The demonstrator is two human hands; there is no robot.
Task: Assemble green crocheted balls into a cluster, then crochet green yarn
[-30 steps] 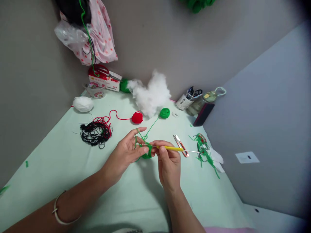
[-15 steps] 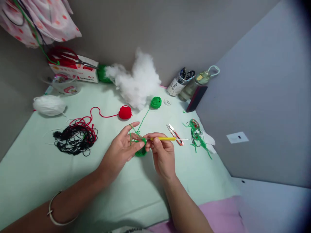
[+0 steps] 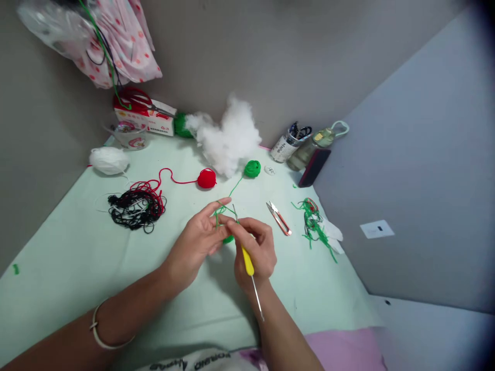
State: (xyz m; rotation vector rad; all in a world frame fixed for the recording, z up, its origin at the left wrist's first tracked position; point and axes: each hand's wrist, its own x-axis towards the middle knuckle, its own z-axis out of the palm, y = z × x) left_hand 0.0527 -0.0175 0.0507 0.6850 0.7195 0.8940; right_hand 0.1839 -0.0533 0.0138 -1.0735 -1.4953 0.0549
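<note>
Between thumb and fingers, my left hand (image 3: 197, 238) pinches a small green crochet piece (image 3: 228, 239), mostly hidden behind the fingers. Green yarn loops over the raised left index finger and runs back to a green yarn ball (image 3: 252, 169). My right hand (image 3: 256, 252) is closed around a crochet hook (image 3: 247, 260) with a yellow handle and metal ends. One hook end points up at the yarn by the left fingertips; the other slants down toward the right wrist. Both hands nearly touch above the table.
Thread snips (image 3: 279, 218) and green yarn scraps (image 3: 315, 226) lie to the right. White stuffing (image 3: 228, 136) stands at the back. A red yarn ball (image 3: 207, 179), a black yarn tangle (image 3: 135, 208) and white yarn (image 3: 109, 161) are left. A phone (image 3: 314, 168) leans on a bottle (image 3: 307, 149).
The crochet hook has swung from lying level to a steep slant, its front end now pointing up and away. My right hand has turned with it. The whole view has shifted slightly.
</note>
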